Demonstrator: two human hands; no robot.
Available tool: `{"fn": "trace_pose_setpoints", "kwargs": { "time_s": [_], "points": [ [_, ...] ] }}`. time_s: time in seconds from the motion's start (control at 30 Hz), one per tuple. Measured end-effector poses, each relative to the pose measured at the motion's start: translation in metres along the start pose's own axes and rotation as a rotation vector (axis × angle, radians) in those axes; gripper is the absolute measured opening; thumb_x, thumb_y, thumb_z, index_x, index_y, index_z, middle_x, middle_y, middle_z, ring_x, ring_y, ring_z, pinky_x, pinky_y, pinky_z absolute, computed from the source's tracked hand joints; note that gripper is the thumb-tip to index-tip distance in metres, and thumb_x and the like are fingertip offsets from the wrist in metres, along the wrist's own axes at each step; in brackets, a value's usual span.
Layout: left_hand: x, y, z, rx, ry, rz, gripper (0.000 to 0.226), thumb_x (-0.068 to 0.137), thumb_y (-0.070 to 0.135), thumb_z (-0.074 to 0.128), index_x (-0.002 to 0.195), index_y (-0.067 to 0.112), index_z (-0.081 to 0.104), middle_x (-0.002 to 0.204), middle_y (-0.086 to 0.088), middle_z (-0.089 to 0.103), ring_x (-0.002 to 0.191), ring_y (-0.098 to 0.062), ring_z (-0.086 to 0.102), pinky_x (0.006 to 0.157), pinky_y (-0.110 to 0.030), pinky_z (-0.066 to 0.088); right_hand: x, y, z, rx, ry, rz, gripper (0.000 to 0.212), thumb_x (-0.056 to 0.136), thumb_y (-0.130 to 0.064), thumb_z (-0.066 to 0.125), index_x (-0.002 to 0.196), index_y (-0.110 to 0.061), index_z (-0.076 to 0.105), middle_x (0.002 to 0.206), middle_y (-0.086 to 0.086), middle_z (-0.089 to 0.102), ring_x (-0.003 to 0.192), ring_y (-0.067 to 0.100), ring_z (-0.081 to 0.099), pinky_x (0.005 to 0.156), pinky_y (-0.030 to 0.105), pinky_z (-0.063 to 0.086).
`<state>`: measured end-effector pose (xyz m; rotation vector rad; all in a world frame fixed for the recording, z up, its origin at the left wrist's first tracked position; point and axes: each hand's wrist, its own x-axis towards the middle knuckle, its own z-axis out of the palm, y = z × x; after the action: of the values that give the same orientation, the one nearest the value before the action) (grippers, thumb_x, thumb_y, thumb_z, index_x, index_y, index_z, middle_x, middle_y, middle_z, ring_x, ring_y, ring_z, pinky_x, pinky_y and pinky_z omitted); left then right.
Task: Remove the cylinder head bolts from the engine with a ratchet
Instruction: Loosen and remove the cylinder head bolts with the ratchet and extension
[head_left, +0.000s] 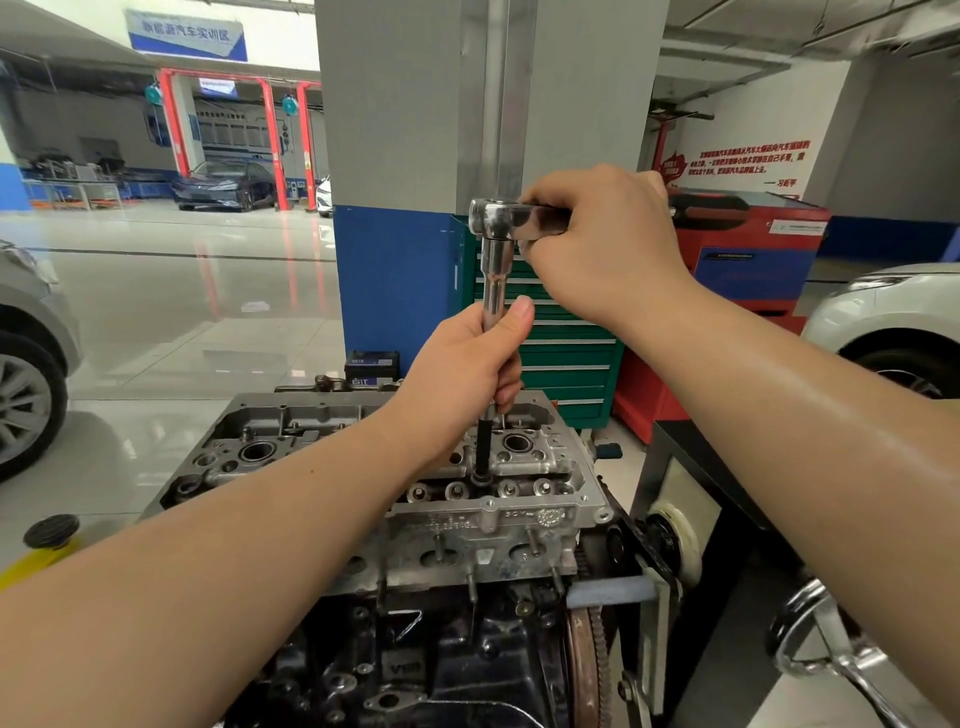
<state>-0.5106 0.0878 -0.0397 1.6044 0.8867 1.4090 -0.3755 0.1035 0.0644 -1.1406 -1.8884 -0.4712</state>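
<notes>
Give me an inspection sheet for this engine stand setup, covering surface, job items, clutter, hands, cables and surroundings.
Surface: cylinder head sits on the dark engine block, which is held on a stand.
Job's things: ratchet on a long extension standing upright, its dark lower end seated in a bolt recess.
Clutter: battery on the floor behind the engine.
Hands: left hand grips the extension; right hand grips the ratchet handle.
Cables: nothing seen.
Surroundings: green tool cabinet, red cabinet, white car on the right, grey car wheel on the left.
</notes>
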Motion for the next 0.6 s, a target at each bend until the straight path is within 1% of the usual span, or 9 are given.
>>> {"fn": "trace_pose_setpoints", "kwargs": {
  "time_s": [0.13, 0.27, 0.33, 0.4, 0.47, 0.53, 0.6],
  "points": [
    [0.0, -0.002, -0.002, 0.005, 0.003, 0.013, 0.041, 0.107, 0.048, 0.054, 0.083, 0.018, 0.04, 0.06, 0.002, 0.043, 0.057, -0.02, 0.042, 0.06, -0.033, 0.046, 0.0, -0.001, 0.0, 0.006, -0.002, -0.011, 0.019, 0.084, -0.02, 0.061, 0.091, -0.033, 0.072, 0.069, -0.012, 0.057, 0.084, 0.018, 0.049, 0.089, 0.036, 0.032],
    [-0.003, -0.004, -0.002, -0.012, 0.012, 0.01, 0.039, 0.106, 0.049, 0.055, 0.083, 0.02, 0.044, 0.061, 0.002, 0.043, 0.058, -0.02, 0.042, 0.064, -0.037, 0.046, -0.002, -0.002, -0.002, -0.003, 0.007, -0.029, 0.022, 0.083, -0.02, 0.06, 0.096, -0.031, 0.074, 0.072, -0.011, 0.061, 0.087, 0.018, 0.052, 0.089, 0.035, 0.031],
    [-0.004, -0.005, 0.0, -0.022, 0.03, 0.019, 0.04, 0.106, 0.048, 0.056, 0.083, 0.018, 0.042, 0.061, 0.002, 0.042, 0.058, -0.019, 0.04, 0.062, -0.034, 0.045, -0.002, -0.003, -0.003, 0.006, 0.002, -0.045, 0.023, 0.084, -0.02, 0.059, 0.097, -0.03, 0.075, 0.074, -0.01, 0.062, 0.09, 0.02, 0.056, 0.091, 0.036, 0.032],
    [-0.005, -0.005, 0.002, -0.033, 0.054, 0.025, 0.039, 0.106, 0.047, 0.057, 0.087, 0.017, 0.042, 0.062, 0.001, 0.041, 0.058, -0.019, 0.038, 0.058, -0.032, 0.043, -0.002, -0.004, -0.004, 0.06, -0.017, -0.065, 0.022, 0.085, -0.019, 0.06, 0.097, -0.03, 0.075, 0.075, -0.012, 0.062, 0.092, 0.022, 0.059, 0.094, 0.037, 0.035],
    [-0.007, -0.007, 0.005, -0.049, 0.067, 0.026, 0.036, 0.106, 0.045, 0.058, 0.09, 0.017, 0.043, 0.063, -0.001, 0.04, 0.058, -0.019, 0.037, 0.056, -0.032, 0.041, -0.002, -0.004, -0.005, 0.14, -0.045, -0.084, 0.021, 0.084, -0.018, 0.062, 0.096, -0.027, 0.076, 0.075, -0.012, 0.062, 0.09, 0.024, 0.06, 0.095, 0.043, 0.043],
    [-0.009, -0.009, 0.007, -0.059, 0.075, 0.02, 0.038, 0.105, 0.045, 0.059, 0.087, 0.017, 0.041, 0.063, -0.002, 0.038, 0.059, -0.022, 0.035, 0.057, -0.033, 0.04, -0.003, -0.004, -0.005, 0.189, -0.075, -0.092, 0.019, 0.082, -0.015, 0.064, 0.094, -0.023, 0.076, 0.076, -0.008, 0.064, 0.088, 0.025, 0.06, 0.092, 0.045, 0.047],
    [-0.01, -0.01, 0.008, -0.056, 0.085, 0.021, 0.04, 0.105, 0.046, 0.059, 0.084, 0.019, 0.039, 0.065, -0.004, 0.037, 0.062, -0.024, 0.034, 0.057, -0.033, 0.039, -0.002, -0.002, -0.003, 0.21, -0.084, -0.084, 0.017, 0.083, -0.014, 0.065, 0.094, -0.021, 0.076, 0.078, -0.004, 0.066, 0.088, 0.025, 0.058, 0.092, 0.044, 0.046]
  ]
}}
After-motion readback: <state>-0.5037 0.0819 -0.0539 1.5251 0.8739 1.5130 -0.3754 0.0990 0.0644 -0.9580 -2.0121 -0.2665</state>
